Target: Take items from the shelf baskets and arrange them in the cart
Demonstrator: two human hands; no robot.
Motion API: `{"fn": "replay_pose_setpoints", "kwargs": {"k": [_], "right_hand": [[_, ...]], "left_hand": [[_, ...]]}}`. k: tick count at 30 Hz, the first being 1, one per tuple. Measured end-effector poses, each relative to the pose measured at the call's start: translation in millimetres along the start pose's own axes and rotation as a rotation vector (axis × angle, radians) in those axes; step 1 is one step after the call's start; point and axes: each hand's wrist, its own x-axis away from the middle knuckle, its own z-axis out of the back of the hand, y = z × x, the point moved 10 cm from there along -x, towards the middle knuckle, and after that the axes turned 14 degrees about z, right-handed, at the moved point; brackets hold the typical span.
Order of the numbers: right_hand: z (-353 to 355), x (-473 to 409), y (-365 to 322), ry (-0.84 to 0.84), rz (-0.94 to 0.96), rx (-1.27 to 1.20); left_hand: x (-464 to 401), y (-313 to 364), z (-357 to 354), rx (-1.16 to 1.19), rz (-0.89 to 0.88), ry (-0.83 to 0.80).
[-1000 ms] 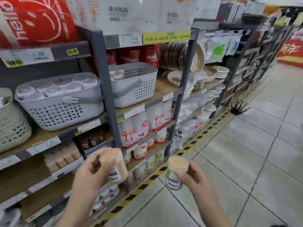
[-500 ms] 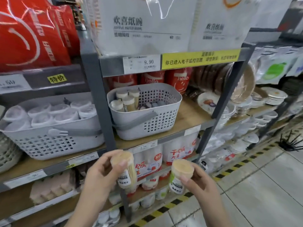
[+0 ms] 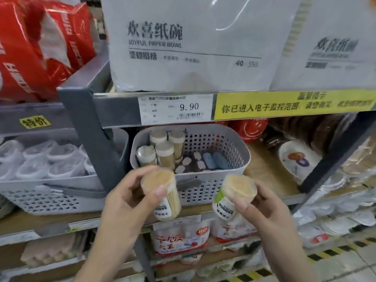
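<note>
My left hand (image 3: pixel 130 202) grips a clear jar of bamboo toothpicks (image 3: pixel 162 195) with a white label, tilted with its top toward me. My right hand (image 3: pixel 262 208) grips a second toothpick jar (image 3: pixel 234 197) with a green-and-white label. Both jars are held just in front of a grey perforated basket (image 3: pixel 232 147) on the wooden shelf. Inside the basket stand several more toothpick jars (image 3: pixel 164 148) at its left, with small flat blue and white items (image 3: pixel 211 161) on its floor. No cart is in view.
A second grey basket (image 3: pixel 46 196) with plastic-wrapped cups sits to the left behind a grey shelf post (image 3: pixel 95 137). Large white paper-bowl packs (image 3: pixel 193 43) and red packs (image 3: pixel 36 43) fill the shelf above. Plates (image 3: pixel 297 159) lie to the right; packets sit on the shelf below.
The view has closed in on the shelf and the basket now sits right behind my hands. Both hands have kept hold of their jars and risen toward the basket front.
</note>
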Motion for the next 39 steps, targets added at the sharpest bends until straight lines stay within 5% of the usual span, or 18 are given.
{"fn": "replay_pose_setpoints", "kwargs": {"k": [6,16,30,39], "right_hand": [[-22,-71,-6,-0.136,0.103,-0.032],[-59,-134,7,-0.385,0.249,0.124],[-104,-128,83,-0.879,-0.105,0.443],[-121,-119,100,-1.008,-0.173,0.444]], "left_hand": [[-13,29,6,-0.018,-0.119,0.208],[-42,38,3,-0.458,-0.184,0.461],[-68,16,-9,-0.888,-0.038,0.437],[-76,12,-15,-1.104,0.061,0.387]]}}
